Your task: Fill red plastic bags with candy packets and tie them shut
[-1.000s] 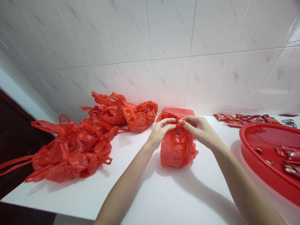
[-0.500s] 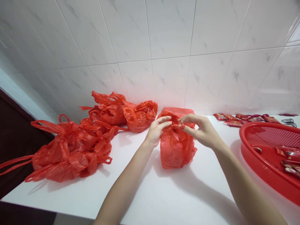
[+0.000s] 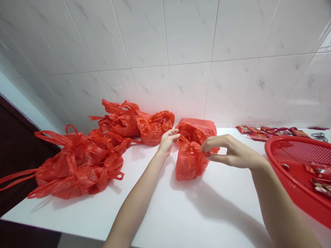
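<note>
Red, thin-plastic, rounded bag held between hands, body nearer right; narrow strap pinched by left hand, gathered top pinched by right hand; strap slanted crosswise from left hand toward bag.

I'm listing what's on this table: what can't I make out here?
All in the head view:
- Front bag: its red plastic hides whatever is inside.
- Gathered plastic at the right hand: the fingers partly cover it.
- Left bags: overlapping folds hide their exact number.
- Basket: the right edge of the picture cuts off its right part.
- Packets behind the basket: print too small to read.
</note>
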`<state>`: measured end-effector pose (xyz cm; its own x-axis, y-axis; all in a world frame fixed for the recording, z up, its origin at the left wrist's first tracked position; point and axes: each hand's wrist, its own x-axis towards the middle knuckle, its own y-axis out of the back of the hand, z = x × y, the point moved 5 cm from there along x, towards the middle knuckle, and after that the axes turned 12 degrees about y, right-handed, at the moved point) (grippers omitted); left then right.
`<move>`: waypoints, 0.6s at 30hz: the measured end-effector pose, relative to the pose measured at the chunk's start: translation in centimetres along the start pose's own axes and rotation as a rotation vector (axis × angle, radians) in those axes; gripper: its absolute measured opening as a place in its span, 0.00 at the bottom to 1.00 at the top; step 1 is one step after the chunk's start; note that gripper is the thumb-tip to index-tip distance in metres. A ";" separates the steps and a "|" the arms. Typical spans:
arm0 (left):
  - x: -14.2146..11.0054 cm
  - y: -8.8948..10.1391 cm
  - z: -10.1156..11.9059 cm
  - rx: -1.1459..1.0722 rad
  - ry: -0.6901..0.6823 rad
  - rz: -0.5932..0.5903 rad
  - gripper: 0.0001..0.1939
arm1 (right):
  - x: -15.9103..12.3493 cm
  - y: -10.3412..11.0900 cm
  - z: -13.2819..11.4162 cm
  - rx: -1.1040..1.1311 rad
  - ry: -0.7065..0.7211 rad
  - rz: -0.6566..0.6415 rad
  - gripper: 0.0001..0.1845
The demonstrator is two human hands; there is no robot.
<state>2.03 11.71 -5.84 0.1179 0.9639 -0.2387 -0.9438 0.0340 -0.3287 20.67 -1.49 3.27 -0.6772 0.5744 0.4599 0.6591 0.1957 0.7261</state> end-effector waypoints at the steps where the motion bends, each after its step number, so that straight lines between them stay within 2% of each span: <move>1: 0.3 0.3 -0.1 0.007 -0.005 0.018 0.17 | -0.1 -0.1 -0.2 0.011 0.005 -0.039 0.07; 4: 1.1 1.2 -0.6 0.018 -0.009 0.054 0.16 | -0.3 -0.1 -0.8 0.049 0.022 -0.123 0.08; 8: 1.8 1.9 -1.1 0.032 -0.005 0.082 0.17 | -0.7 0.0 -1.0 0.084 0.015 -0.172 0.09; 18: 1.7 1.4 -1.3 0.072 -0.045 0.093 0.16 | -1.2 0.2 -1.1 0.202 0.023 -0.202 0.08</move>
<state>1.34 13.03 -7.86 0.0160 0.9747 -0.2231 -0.9700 -0.0391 -0.2401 21.21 -3.01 3.40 -0.8074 0.4894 0.3294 0.5600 0.4600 0.6891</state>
